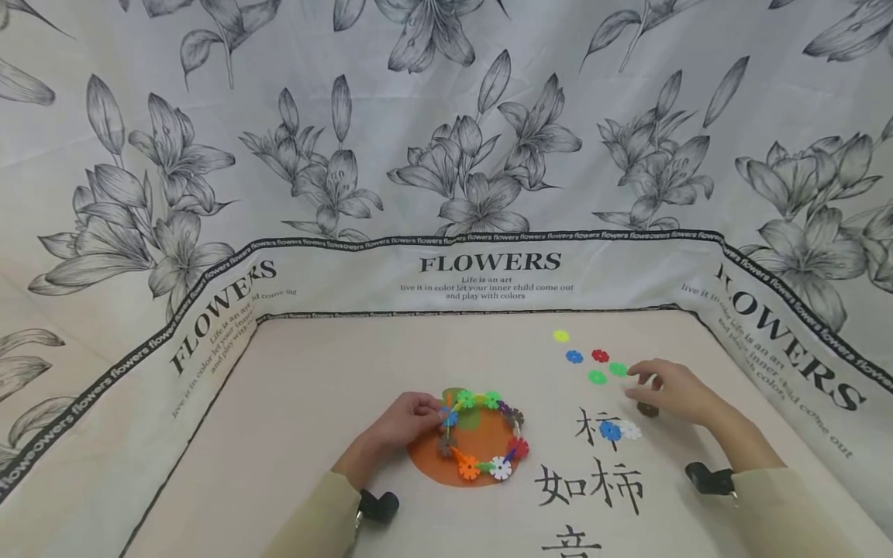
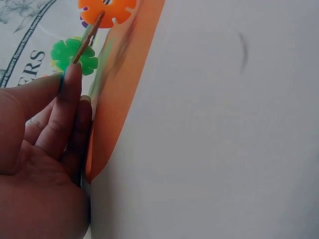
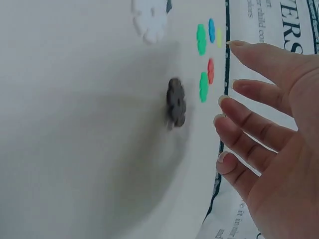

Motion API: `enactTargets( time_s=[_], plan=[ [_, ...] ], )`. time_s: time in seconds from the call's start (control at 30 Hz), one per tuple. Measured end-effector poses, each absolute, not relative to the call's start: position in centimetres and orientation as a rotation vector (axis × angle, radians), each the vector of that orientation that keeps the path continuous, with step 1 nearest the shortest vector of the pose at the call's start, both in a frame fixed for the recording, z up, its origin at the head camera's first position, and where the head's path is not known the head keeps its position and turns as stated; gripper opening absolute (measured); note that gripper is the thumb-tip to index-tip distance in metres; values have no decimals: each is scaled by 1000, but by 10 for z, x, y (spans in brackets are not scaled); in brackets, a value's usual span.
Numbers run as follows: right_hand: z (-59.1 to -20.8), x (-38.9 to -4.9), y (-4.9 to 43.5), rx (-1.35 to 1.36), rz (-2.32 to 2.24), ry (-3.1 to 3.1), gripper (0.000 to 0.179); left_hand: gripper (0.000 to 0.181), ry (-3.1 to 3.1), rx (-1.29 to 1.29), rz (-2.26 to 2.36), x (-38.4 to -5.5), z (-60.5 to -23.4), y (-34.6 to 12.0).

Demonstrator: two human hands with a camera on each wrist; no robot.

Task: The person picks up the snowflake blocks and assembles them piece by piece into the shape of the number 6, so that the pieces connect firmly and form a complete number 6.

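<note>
A ring of interlocking plastic snowflake discs [image 1: 500,468] in several colours lies over the printed orange persimmon [image 1: 425,465]. At its left side my left hand [image 1: 408,415] pinches a blue disc of the ring between thumb and index finger. In the left wrist view an orange disc [image 2: 107,11] and a green disc [image 2: 75,56] rise beyond the fingertips. My right hand [image 1: 673,391] hovers at the right with fingers spread and loosely bent, holding nothing. Below it lies a dark brown disc [image 3: 176,102], apart from the fingertips. A green disc [image 1: 618,370] lies just left of the fingers.
Loose yellow [image 1: 561,335], blue [image 1: 574,356], red [image 1: 600,356] and green [image 1: 597,377] discs lie toward the back right. Nearer, a blue disc [image 1: 610,431] and a white disc [image 1: 631,429] overlap on the printed characters. Flower-printed cloth walls [image 1: 488,287] enclose the table.
</note>
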State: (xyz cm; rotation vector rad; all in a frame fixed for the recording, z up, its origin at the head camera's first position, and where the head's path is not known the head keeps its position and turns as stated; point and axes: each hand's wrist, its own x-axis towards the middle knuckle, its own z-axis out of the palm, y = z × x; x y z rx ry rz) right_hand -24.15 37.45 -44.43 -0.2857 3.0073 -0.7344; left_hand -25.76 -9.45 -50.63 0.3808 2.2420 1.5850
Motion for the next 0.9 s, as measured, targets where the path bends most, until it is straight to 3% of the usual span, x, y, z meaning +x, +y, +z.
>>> enactTargets(
  time_s=[0.3,0.57,0.9],
  plan=[
    [-471,-241,414,-141,-735,2953,43,20,2247,384,1574,-260,-507,-95],
    [-479,-235,416,-183,-846,2905,27,17,2238,392,1570,-260,-508,-94],
    [-480,-239,416,-93,-916,2891,27,20,2242,463,1588,-257,-503,-96]
  ],
)
